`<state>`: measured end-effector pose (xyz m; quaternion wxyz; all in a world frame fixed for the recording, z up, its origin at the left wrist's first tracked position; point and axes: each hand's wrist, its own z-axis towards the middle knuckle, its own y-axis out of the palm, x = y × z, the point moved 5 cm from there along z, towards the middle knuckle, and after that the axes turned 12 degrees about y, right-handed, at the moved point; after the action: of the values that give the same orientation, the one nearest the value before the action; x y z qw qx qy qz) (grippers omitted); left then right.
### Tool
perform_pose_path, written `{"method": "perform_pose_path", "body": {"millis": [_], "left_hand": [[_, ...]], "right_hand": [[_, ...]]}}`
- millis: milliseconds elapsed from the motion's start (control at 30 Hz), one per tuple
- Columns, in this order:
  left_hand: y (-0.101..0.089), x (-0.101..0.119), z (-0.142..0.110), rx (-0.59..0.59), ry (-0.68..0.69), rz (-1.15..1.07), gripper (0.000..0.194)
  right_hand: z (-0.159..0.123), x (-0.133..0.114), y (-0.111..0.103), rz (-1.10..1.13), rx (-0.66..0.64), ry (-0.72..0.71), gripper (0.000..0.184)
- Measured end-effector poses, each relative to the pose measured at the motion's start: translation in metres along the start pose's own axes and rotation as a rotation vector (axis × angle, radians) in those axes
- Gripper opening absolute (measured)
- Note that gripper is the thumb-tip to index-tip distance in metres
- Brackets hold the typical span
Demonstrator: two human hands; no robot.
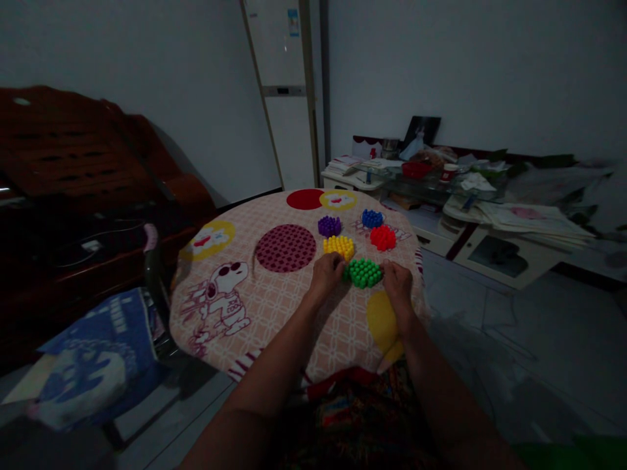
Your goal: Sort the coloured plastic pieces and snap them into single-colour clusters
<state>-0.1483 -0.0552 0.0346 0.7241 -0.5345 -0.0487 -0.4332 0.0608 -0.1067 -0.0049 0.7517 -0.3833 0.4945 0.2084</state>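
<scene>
On the round table, a cluster of round-topped green pieces [364, 273] sits between my two hands. My left hand [326, 274] is closed, its fingertips at the cluster's left edge, where a bit of green shows beside them. What those fingers hold, if anything, is too small to tell. At the right edge of the green cluster, my right hand [398, 284] has its fingers pinched together; their contents are hidden. Just beyond my left hand lies a yellow cluster [339, 246]. Farther back are a purple cluster [329, 226], a red cluster [383, 238] and a blue cluster [372, 218].
A patterned cloth [289, 307] covers the table. To the left stand a chair [155, 287] with a blue bag [105, 356] and a wooden sofa [59, 156]. A low cabinet [494, 251] piled with papers and bags runs along the right wall. A tall white unit [284, 59] stands behind.
</scene>
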Motion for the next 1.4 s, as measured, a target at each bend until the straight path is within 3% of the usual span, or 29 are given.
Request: {"method": "perform_pose_path", "body": {"millis": [267, 667, 967, 1133, 1267, 1400], "left_hand": [[0.01, -0.005, -0.006, -0.134, -0.057, -0.007, 0.028], [0.017, -0.004, -0.006, -0.147, -0.042, -0.055, 0.03], [0.006, -0.018, -0.013, 0.06, -0.062, -0.115, 0.025], [0.01, -0.021, -0.018, 0.091, -0.052, -0.149, 0.021], [0.009, -0.017, -0.017, 0.167, 0.018, -0.1, 0.02], [0.008, 0.01, -0.015, 0.206, 0.222, -0.024, 0.021]], "right_hand": [[0.002, 0.004, 0.001, -0.012, 0.012, 0.01, 0.048], [0.002, 0.006, 0.002, -0.005, 0.017, -0.004, 0.049], [0.0, 0.005, 0.0, 0.004, 0.0, -0.009, 0.051], [0.0, 0.007, 0.001, -0.001, 0.003, -0.013, 0.049], [0.004, 0.009, 0.004, -0.003, 0.003, 0.002, 0.052], [0.001, 0.01, 0.005, 0.018, -0.009, 0.007, 0.051]]}}
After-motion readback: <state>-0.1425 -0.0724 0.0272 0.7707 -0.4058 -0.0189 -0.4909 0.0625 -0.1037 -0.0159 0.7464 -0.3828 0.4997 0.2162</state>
